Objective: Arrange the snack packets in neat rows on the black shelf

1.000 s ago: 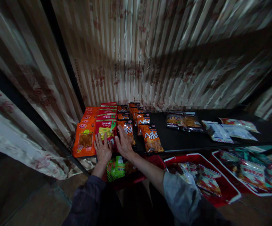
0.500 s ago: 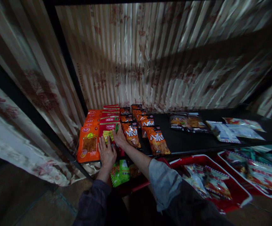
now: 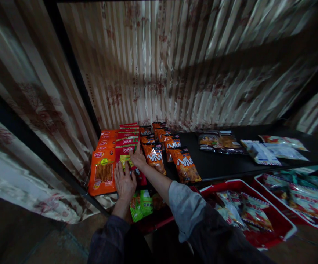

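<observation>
My left hand [image 3: 125, 182] lies palm down on the lower front of a red snack packet [image 3: 125, 150], fingers stretched out. At that packet's right edge, my right hand [image 3: 138, 158] rests with its fingers extended, grasping nothing that shows. The red packet is the front one of a row leaning back, and both hands cover part of it. Left of it stands a row of orange packets with brown sticks, the front one [image 3: 104, 172] closest to my left hand. Orange-and-black snack bags [image 3: 154, 157] sit just right of my right hand.
A second row of orange bags [image 3: 186, 165] stands on the black shelf [image 3: 216, 165]. Dark packets [image 3: 219, 142] and pale packets [image 3: 263, 153] lie farther right. Below are red baskets [image 3: 281, 229] of bags and a green packet [image 3: 142, 205]. A metal post [image 3: 73, 69] and striped curtain [image 3: 175, 84] border the shelf.
The view has shifted slightly. Both hands stay on the front red packet, with only small movements of the fingers.
</observation>
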`<action>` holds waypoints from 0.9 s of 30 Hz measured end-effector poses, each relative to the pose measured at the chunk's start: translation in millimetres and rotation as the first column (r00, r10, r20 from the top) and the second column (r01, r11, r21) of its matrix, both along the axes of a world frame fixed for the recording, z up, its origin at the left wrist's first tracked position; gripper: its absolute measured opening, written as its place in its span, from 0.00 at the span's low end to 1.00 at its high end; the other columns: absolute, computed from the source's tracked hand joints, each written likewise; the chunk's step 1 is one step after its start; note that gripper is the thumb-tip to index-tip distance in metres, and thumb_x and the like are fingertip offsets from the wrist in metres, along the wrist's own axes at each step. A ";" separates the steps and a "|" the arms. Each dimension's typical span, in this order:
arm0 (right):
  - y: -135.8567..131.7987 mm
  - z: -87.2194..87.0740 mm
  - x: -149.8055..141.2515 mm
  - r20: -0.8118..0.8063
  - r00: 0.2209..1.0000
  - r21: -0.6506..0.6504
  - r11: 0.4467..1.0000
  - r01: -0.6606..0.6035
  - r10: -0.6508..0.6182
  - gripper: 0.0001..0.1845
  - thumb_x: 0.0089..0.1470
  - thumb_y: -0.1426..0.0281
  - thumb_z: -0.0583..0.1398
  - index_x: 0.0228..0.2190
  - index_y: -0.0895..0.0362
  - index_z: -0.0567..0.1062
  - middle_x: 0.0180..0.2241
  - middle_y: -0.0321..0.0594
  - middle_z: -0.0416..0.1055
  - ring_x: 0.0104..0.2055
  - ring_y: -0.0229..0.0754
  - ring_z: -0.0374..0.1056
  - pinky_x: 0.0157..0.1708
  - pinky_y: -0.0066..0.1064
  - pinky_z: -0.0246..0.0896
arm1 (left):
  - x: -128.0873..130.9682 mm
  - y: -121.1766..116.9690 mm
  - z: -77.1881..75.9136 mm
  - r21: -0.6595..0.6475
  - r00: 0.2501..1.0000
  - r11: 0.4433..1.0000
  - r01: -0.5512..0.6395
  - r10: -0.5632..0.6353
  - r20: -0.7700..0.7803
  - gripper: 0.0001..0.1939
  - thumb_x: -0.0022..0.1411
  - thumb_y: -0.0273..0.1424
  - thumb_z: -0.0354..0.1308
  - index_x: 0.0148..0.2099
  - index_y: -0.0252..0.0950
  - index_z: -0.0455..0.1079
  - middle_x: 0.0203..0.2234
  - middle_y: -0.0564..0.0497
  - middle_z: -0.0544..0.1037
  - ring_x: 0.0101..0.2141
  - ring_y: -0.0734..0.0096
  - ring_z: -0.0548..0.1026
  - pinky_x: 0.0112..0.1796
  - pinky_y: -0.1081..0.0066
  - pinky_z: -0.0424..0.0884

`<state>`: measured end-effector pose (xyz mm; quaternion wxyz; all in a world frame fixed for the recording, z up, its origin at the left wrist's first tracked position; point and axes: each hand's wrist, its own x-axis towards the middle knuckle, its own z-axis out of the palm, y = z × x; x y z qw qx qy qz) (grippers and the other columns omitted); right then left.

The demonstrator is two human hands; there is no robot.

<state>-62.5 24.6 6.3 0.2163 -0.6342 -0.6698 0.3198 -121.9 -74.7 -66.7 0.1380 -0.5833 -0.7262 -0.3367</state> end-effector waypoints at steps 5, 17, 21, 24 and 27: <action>2.7 -2.9 -5.4 0.075 0.997 0.011 1.000 0.017 -0.017 0.39 0.60 0.55 0.44 0.64 0.59 0.37 0.59 0.60 0.55 0.55 0.55 0.63 0.51 0.45 0.55 | -1.7 0.6 -0.9 0.003 1.000 1.000 0.012 -0.012 -0.021 0.25 0.62 0.30 0.47 0.60 0.28 0.61 0.59 0.34 0.61 0.60 0.51 0.58 0.57 0.51 0.55; 11.2 0.1 -4.3 0.095 0.994 -0.002 0.999 0.046 -0.046 0.37 0.61 0.55 0.42 0.64 0.60 0.36 0.57 0.57 0.59 0.53 0.53 0.65 0.50 0.43 0.57 | -2.9 1.4 -2.4 0.048 1.000 0.998 0.028 -0.027 -0.010 0.24 0.62 0.33 0.48 0.59 0.31 0.63 0.59 0.36 0.61 0.61 0.53 0.57 0.58 0.50 0.54; 7.4 1.6 -2.4 0.089 0.995 -0.003 0.999 0.047 -0.046 0.36 0.62 0.57 0.43 0.64 0.60 0.35 0.56 0.57 0.61 0.53 0.52 0.66 0.49 0.41 0.58 | -2.6 1.1 -3.4 0.047 1.000 0.999 0.025 -0.024 -0.015 0.24 0.62 0.33 0.48 0.59 0.32 0.62 0.60 0.37 0.61 0.61 0.53 0.56 0.58 0.50 0.55; 6.8 0.5 -2.0 0.053 0.997 0.023 0.998 0.053 -0.054 0.37 0.61 0.59 0.45 0.64 0.61 0.36 0.55 0.57 0.62 0.53 0.51 0.66 0.50 0.40 0.58 | -1.9 0.7 -3.9 0.032 1.000 0.999 0.020 -0.020 0.002 0.24 0.62 0.32 0.48 0.60 0.32 0.62 0.60 0.38 0.59 0.61 0.52 0.55 0.58 0.50 0.54; 9.6 -2.3 -2.7 0.000 0.998 0.025 0.998 0.059 -0.059 0.37 0.61 0.61 0.46 0.64 0.61 0.36 0.56 0.58 0.61 0.54 0.52 0.65 0.50 0.40 0.58 | -1.2 0.3 -3.4 0.015 0.999 1.000 0.024 -0.025 0.021 0.25 0.61 0.32 0.49 0.60 0.32 0.61 0.61 0.38 0.58 0.62 0.52 0.54 0.59 0.50 0.52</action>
